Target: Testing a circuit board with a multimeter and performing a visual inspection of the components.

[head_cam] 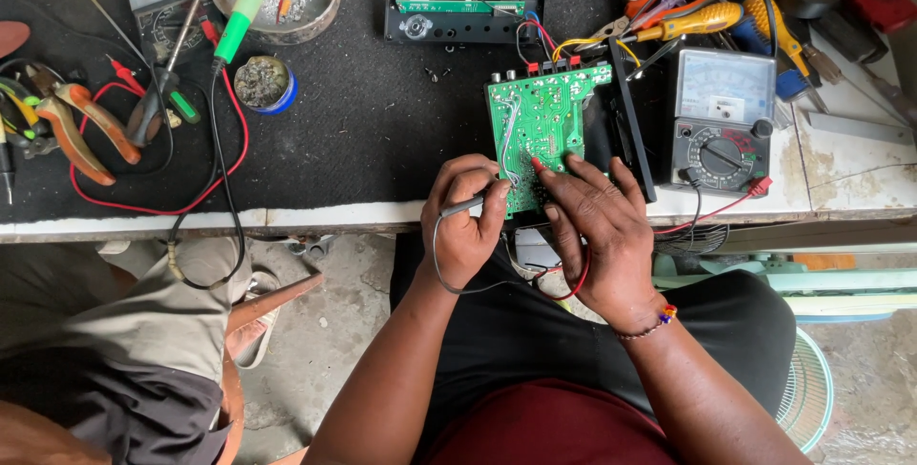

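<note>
Left hand: grip closed on black probe. Right hand: grip pinching red probe, fingers pressing the green board at the desk edge. Risk: a tip could skid and bridge solder joints; the board overhangs the edge and could tip off. Beyond: black mat, meter, soldering iron, pliers, scattered tools. Below: concrete floor, fan.

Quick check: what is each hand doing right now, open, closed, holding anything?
Left hand: closed on the black probe, its tip on the green circuit board.
Right hand: closed on the red probe, fingers resting on the board.
</note>
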